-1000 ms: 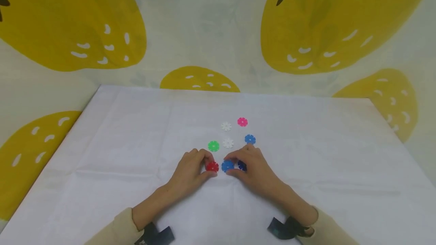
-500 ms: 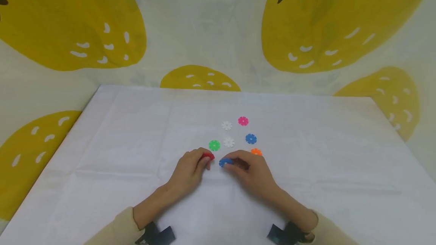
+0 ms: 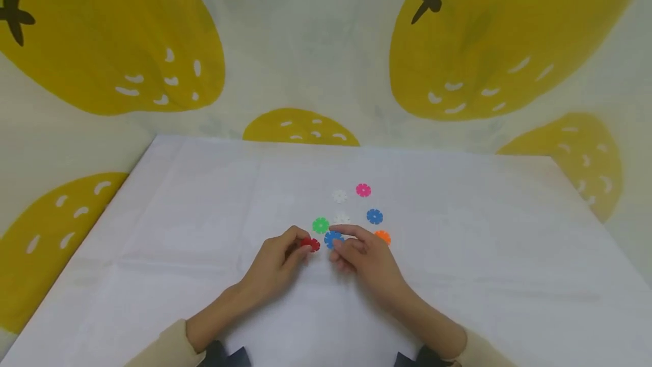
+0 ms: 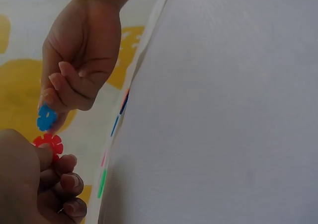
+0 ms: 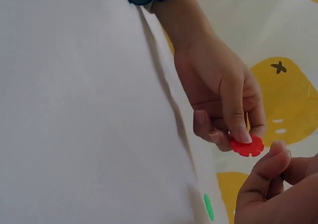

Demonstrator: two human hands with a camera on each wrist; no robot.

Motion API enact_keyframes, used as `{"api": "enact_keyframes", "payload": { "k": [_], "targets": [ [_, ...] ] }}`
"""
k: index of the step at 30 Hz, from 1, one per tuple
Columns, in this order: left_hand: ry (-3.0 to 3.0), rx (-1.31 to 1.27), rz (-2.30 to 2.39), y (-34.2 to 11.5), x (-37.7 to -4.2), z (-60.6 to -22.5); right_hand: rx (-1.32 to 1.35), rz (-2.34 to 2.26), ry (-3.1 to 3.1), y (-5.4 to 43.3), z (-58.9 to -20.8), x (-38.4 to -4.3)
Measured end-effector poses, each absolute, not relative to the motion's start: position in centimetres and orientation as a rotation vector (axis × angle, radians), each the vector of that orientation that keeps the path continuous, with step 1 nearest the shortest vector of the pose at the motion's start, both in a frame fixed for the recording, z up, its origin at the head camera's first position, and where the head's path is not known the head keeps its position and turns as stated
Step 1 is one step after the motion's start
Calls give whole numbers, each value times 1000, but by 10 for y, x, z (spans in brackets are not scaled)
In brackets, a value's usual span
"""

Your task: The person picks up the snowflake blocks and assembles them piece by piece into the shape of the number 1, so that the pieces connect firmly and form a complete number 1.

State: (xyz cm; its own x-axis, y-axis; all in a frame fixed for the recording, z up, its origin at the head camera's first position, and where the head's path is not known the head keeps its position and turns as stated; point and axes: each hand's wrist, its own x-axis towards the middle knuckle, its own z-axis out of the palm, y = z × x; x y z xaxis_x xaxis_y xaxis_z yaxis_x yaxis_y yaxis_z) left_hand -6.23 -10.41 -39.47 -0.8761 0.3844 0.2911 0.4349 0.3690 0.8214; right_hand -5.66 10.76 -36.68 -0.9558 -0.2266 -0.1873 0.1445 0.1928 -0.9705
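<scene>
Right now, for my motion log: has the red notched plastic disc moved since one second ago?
Yes: in the head view, the red disc appears nearer the stationary green notched plastic disc and slightly farther left.

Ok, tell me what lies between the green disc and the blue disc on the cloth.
Head view: a white disc, partly hidden by the right hand, lies between the green disc and that blue disc.

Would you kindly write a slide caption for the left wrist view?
The left hand holds a red notched disc near a blue notched disc in the right hand.
</scene>
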Motion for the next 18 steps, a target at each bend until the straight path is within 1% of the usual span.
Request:
{"api": "enact_keyframes", "payload": {
  "k": [5, 13, 18],
  "targets": [
    [-2487, -762, -1575, -107, -59, -398, -53, -1884, 2136, 99, -368, -58],
    [-2358, -766, -1577, -107, -58, -408, -42, -1915, 2059, 91, -387, -58],
    [-2318, -802, -1588, -107, -58, -403, -78, -1954, 2027, 88, -390, -56]
  ]
}}
